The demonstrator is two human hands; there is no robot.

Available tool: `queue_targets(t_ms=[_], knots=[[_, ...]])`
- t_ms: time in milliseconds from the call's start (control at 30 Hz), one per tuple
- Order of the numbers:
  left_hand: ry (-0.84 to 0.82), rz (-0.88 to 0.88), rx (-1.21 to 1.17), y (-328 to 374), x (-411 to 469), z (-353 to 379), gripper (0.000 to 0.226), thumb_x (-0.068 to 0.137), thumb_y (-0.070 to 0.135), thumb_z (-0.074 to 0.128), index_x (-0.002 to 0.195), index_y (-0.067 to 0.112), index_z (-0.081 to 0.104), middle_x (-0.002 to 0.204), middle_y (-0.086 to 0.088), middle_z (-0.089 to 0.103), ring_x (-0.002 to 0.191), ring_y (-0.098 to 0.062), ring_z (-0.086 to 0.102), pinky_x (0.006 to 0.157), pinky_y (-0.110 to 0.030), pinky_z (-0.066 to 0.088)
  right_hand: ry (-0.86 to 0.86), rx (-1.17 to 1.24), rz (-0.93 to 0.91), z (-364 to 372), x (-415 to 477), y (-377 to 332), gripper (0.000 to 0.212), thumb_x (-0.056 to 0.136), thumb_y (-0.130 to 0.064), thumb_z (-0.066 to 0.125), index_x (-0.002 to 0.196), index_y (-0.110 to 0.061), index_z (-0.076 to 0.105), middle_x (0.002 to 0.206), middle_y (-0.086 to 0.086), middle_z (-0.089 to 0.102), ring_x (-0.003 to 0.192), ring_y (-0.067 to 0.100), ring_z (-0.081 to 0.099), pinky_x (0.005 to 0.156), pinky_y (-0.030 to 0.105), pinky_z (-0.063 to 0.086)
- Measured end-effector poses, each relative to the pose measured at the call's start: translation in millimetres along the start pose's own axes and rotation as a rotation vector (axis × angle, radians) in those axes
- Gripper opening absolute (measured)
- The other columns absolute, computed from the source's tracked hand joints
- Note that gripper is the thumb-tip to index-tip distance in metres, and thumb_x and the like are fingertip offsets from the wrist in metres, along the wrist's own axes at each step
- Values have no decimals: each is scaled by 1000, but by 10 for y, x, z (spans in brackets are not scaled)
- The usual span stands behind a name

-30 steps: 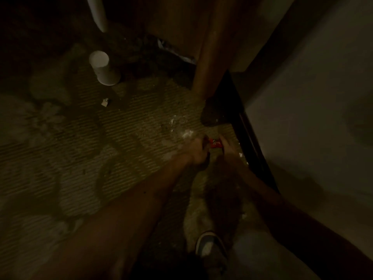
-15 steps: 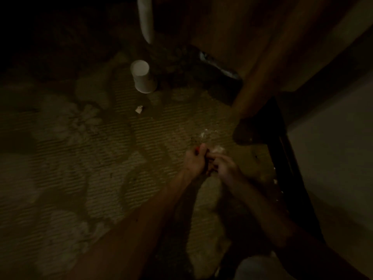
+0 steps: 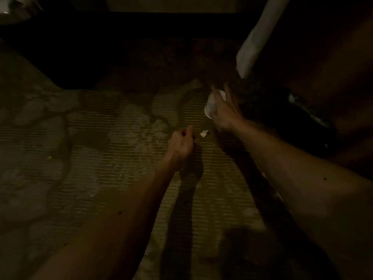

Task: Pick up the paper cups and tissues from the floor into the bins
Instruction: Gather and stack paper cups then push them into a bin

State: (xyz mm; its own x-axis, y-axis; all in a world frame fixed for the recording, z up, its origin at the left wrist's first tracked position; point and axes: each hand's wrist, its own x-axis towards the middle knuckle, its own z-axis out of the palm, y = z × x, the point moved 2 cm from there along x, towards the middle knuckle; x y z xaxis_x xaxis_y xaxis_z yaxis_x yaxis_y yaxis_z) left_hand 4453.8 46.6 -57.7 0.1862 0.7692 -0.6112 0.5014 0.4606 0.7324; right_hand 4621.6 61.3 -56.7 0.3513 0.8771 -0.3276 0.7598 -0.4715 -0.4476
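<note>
The room is dim. A white paper cup (image 3: 210,106) stands upside down on the patterned carpet (image 3: 121,142), and my right hand (image 3: 223,113) wraps its fingers round it from the right. My left hand (image 3: 180,145) hovers lower down with curled fingers holding a small red wrapper (image 3: 184,133), most of it hidden in the fist. A small white scrap of tissue (image 3: 204,134) lies on the carpet just right of my left hand.
A white furniture leg (image 3: 252,47) slants down at the upper right, just beyond the cup. Dark furniture (image 3: 323,98) fills the right side. A dark object with pale marks (image 3: 308,116) lies on the floor at right. Carpet spreads left.
My view has swung toward the cup. My right hand left the left one and reached forward, closing round the cup. My left hand kept the red wrapper and moved near the white scrap.
</note>
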Motion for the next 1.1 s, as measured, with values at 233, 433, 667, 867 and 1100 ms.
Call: queue_targets(t_ms=[233, 433, 667, 867, 1100], knots=[[-111, 44, 12, -113, 43, -361, 42, 105, 43, 37, 84, 15, 60, 81, -5, 64, 71, -17, 60, 68, -30, 49, 126, 132, 109, 110, 266, -62, 67, 89, -15, 69, 145, -21, 33, 155, 15, 25, 138, 37, 34, 106, 47, 39], [-53, -32, -73, -404, 122, -498, 38, 106, 23, 34, 81, 9, 59, 80, -11, 63, 69, -23, 61, 63, -32, 51, 64, 281, 79, 196, -17, 8, 53, 90, -24, 67, 134, -21, 38, 140, 9, 44, 128, 29, 45, 99, 47, 47], [-3, -38, 52, -625, 354, -264, 29, 103, 17, 37, 105, 8, 64, 103, -13, 67, 92, -26, 64, 80, -37, 52, 32, 486, 141, 284, -134, 207, 36, 92, -23, 67, 114, -24, 38, 117, -2, 42, 98, 13, 47, 64, 22, 40], [-134, 219, 265, -555, 434, 136, 31, 101, 35, 50, 129, 20, 48, 123, -7, 60, 104, -21, 59, 89, -40, 51, 171, 651, 394, 326, -263, 596, 36, 92, -33, 64, 112, -26, 35, 113, -3, 41, 97, 17, 51, 82, 42, 55], [-108, 502, 799, -525, 565, 474, 29, 100, 41, 50, 117, 18, 55, 118, -7, 57, 98, -22, 57, 78, -38, 50, 213, 725, 440, 456, -483, 760, 34, 95, -35, 61, 114, -23, 36, 116, -1, 42, 92, 13, 53, 67, 33, 57]])
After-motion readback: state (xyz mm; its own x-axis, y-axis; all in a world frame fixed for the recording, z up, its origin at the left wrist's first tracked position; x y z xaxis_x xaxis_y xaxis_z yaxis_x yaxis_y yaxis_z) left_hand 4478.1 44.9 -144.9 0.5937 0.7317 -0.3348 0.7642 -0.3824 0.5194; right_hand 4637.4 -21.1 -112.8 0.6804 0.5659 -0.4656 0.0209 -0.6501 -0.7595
